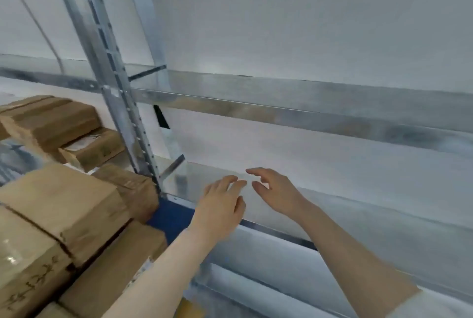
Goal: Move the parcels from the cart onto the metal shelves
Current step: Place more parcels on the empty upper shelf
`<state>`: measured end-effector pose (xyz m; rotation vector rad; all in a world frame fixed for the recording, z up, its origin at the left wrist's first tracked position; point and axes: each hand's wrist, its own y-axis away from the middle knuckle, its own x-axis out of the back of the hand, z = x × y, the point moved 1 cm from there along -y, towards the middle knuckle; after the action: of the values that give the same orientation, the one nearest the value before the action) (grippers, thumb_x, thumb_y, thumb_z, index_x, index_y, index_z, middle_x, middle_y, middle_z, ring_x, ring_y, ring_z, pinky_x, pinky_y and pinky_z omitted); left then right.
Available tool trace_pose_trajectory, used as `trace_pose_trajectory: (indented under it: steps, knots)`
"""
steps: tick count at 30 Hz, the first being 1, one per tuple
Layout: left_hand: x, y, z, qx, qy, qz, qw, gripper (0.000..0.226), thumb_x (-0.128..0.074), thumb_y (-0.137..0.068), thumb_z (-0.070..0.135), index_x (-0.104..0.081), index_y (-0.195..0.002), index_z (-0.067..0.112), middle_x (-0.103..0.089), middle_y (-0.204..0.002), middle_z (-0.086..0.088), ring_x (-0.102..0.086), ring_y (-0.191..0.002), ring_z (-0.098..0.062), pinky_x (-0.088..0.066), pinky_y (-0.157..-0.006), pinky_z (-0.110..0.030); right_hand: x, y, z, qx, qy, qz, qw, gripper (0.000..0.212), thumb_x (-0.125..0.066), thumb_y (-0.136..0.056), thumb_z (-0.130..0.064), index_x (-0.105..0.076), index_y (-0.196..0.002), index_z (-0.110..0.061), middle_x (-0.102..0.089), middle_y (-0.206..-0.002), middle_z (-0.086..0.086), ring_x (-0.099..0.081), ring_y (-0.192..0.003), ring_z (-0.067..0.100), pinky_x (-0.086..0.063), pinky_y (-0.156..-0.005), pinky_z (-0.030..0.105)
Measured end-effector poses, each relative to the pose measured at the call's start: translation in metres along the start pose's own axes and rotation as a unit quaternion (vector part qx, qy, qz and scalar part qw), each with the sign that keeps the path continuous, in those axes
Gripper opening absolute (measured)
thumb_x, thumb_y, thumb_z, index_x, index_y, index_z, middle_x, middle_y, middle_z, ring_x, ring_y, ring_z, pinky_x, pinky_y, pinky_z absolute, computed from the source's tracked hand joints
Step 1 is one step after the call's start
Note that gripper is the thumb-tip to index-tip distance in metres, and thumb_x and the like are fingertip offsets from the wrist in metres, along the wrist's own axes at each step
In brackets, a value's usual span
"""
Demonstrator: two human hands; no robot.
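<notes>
Parcel (28, 274) print unreadable; left hand (220, 205), right hand (276, 189) empty.

You are facing metal shelves (294, 110) that are hanging from a perforated upright post (116, 102); left of it, brown cardboard parcels (51, 121) are lying stacked on a shelf.

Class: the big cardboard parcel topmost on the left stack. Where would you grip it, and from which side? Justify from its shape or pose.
Probably two-handed, from above: the top parcel is broad and boxy, with a bare top. Clasp its opposite side faces; the parcels beneath cover its underside. The left hand and right hand are both free.
</notes>
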<state>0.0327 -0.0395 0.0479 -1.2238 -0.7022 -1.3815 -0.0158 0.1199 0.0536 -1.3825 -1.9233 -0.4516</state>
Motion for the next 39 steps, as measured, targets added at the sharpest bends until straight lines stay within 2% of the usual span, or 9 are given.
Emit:
trace_pose_trajectory:
  steps: [6, 14, 18, 20, 24, 26, 31, 35, 39]
  knots:
    - [-0.066, -0.019, 0.168, -0.163, 0.026, -0.086, 0.983, 0.051, -0.028, -0.094, 0.038, -0.037, -0.142, 0.023, -0.034, -0.150, -0.003, -0.042, -0.130, -0.025, -0.033, -0.105, -0.037, 0.111, 0.144, 0.106, -0.169, 0.060, 0.112, 0.977, 0.039, -0.045, -0.098, -0.024, -0.048, -0.136, -0.029, -0.046, -0.140, -0.008, -0.046, -0.125, 0.011, -0.031, -0.101, 0.018]
    - [-0.139, -0.002, 0.403, -0.309, 0.060, -0.154, 0.937, 0.051, -0.032, -0.096, 0.038, -0.031, -0.144, 0.023, -0.030, -0.151, -0.002, -0.041, -0.130, -0.026, -0.033, -0.105, -0.038, 0.239, 0.357, 0.220, -0.354, 0.106, 0.250, 0.895, 0.041, -0.045, -0.097, -0.025, -0.045, -0.138, -0.025, -0.040, -0.146, -0.002, -0.043, -0.129, 0.017, -0.032, -0.104, 0.026]
    - [-0.183, 0.010, 0.512, -0.350, 0.054, -0.163, 0.921, 0.069, -0.013, -0.081, 0.050, -0.038, -0.140, 0.022, -0.040, -0.142, -0.004, -0.049, -0.120, -0.031, -0.039, -0.098, -0.040, 0.298, 0.446, 0.281, -0.403, 0.144, 0.268, 0.863, 0.043, -0.044, -0.095, -0.023, -0.044, -0.138, -0.025, -0.038, -0.145, -0.001, -0.048, -0.123, 0.023, -0.045, -0.097, 0.036]
    - [-0.206, 0.010, 0.561, -0.351, 0.059, -0.165, 0.920, 0.069, -0.014, -0.081, 0.050, -0.038, -0.139, 0.022, -0.042, -0.140, -0.003, -0.051, -0.117, -0.031, -0.041, -0.096, -0.042, 0.325, 0.476, 0.314, -0.411, 0.152, 0.261, 0.860, 0.041, -0.041, -0.095, -0.021, -0.046, -0.136, -0.023, -0.038, -0.145, -0.001, -0.049, -0.122, 0.023, -0.046, -0.095, 0.038]
    - [-0.242, 0.001, 0.634, -0.311, 0.087, -0.184, 0.928, 0.051, -0.039, -0.094, 0.038, -0.034, -0.142, 0.022, -0.037, -0.143, -0.001, -0.044, -0.125, -0.027, -0.038, -0.100, -0.042, 0.360, 0.506, 0.371, -0.404, 0.137, 0.232, 0.874, 0.045, -0.042, -0.094, -0.021, -0.042, -0.138, -0.029, -0.034, -0.148, -0.001, -0.048, -0.123, 0.024, -0.048, -0.094, 0.042]
    - [-0.253, -0.006, 0.655, -0.291, 0.087, -0.183, 0.935, 0.049, -0.041, -0.095, 0.036, -0.034, -0.142, 0.022, -0.037, -0.143, 0.000, -0.045, -0.124, -0.027, -0.038, -0.100, -0.041, 0.372, 0.506, 0.390, -0.394, 0.134, 0.220, 0.882, 0.047, -0.042, -0.093, -0.021, -0.041, -0.139, -0.030, -0.035, -0.147, -0.003, -0.049, -0.121, 0.023, -0.049, -0.092, 0.044]
    - [-0.274, -0.024, 0.676, -0.248, 0.086, -0.187, 0.947, 0.048, -0.041, -0.095, 0.036, -0.035, -0.141, 0.021, -0.038, -0.142, -0.001, -0.045, -0.124, -0.027, -0.038, -0.100, -0.041, 0.390, 0.497, 0.417, -0.361, 0.123, 0.213, 0.900, 0.045, -0.045, -0.095, -0.023, -0.041, -0.139, -0.029, -0.035, -0.148, -0.004, -0.052, -0.116, 0.021, -0.051, -0.086, 0.040]
    - [-0.292, -0.027, 0.688, -0.227, 0.092, -0.203, 0.948, 0.047, -0.039, -0.097, 0.036, -0.033, -0.141, 0.022, -0.034, -0.143, -0.001, -0.043, -0.126, -0.025, -0.039, -0.101, -0.043, 0.392, 0.492, 0.440, -0.359, 0.124, 0.198, 0.904, 0.043, -0.045, -0.095, -0.028, -0.041, -0.137, -0.033, -0.029, -0.150, -0.007, -0.050, -0.117, 0.022, -0.052, -0.087, 0.046]
    - [-0.314, -0.027, 0.700, -0.214, 0.083, -0.213, 0.950, 0.048, -0.037, -0.097, 0.037, -0.029, -0.143, 0.024, -0.015, -0.156, -0.004, -0.034, -0.133, -0.030, -0.036, -0.103, -0.047, 0.389, 0.492, 0.461, -0.361, 0.112, 0.189, 0.906, 0.042, -0.043, -0.095, -0.029, -0.041, -0.137, -0.034, -0.027, -0.150, -0.009, -0.041, -0.127, 0.019, -0.047, -0.095, 0.042]
